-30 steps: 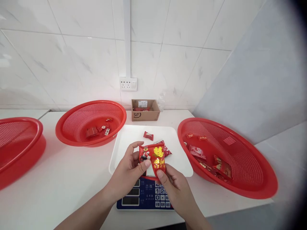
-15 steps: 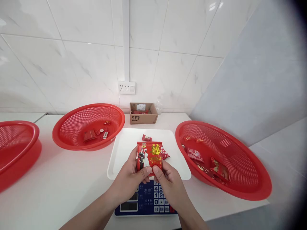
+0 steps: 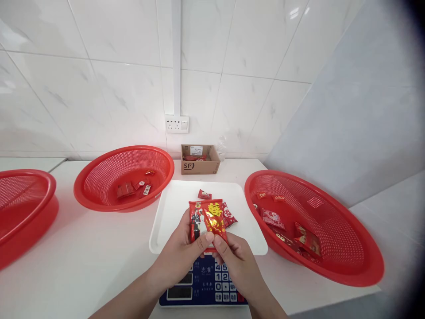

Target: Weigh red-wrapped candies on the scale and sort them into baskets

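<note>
Over the white rectangular plastic tray (image 3: 172, 199), a squarish, shiny red foil packet (image 3: 206, 216) with gold characters is pinched low by the left hand (image 3: 182, 247) and right hand (image 3: 238, 254), most of it exposed above the grip.

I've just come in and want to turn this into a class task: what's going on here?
A person holds a red packet between the left hand and right hand, thumbs at its lower edge. It is over the white tray of a blue scale. Two more wrapped pieces lie on the tray. Red baskets stand on both sides, and a carton with red packs inside stands behind the tray.
</note>
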{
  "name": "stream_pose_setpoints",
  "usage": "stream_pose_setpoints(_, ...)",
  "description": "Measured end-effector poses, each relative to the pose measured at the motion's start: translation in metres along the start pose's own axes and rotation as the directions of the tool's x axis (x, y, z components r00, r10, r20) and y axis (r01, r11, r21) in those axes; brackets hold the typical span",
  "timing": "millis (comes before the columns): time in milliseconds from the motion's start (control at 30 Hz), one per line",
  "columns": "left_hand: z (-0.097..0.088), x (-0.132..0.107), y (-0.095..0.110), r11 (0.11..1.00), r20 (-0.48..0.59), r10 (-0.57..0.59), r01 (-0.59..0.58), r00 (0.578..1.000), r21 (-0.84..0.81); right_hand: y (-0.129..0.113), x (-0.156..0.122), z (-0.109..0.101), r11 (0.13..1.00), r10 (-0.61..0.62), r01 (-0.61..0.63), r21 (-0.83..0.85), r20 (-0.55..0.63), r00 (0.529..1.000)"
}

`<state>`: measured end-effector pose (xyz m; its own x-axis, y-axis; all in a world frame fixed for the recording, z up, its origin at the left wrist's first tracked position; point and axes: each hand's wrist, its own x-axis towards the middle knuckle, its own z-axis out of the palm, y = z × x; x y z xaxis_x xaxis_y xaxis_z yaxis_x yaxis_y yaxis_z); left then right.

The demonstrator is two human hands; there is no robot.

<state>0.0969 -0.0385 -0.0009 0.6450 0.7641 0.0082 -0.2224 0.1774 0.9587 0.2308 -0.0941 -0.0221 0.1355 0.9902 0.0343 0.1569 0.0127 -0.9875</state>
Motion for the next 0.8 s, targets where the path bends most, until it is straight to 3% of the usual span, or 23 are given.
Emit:
stream_pose_setpoints(267, 0.001, 0.002, -0.0006, 0.993, -0.028, 0.045, -0.048, 0.999, -0.11, -0.0037, -0.0008, 0.0007, 0.998, -0.033, 0.033, -0.054, 0.001, 0.999)
stream_pose_setpoints(433, 0.0009, 0.0012, 0.0005, 0.972, -0.03, 0.056, -0.062, 0.998, -0.225, -0.0052, -0.0014, -0.003, 0.995, -0.073, 0.066, 0.079, 0.092, 0.993)
stream_pose_setpoints(600, 0.0034, -0.0002, -0.0026, 0.947, -0.066, 0.044, -0.062, 0.997, -0.316, -0.0008, -0.0016, -0.0036, 0.997, -0.038, 0.037, 0.062, 0.009, 0.999)
stream_pose_setpoints(800, 0.0058, 0.0001, -0.0012, 0.978, -0.028, 0.038, -0.043, 0.999, -0.204, -0.0005, -0.0006, -0.0053, 1.0, -0.027, 0.028, 0.014, -0.063, 0.998)
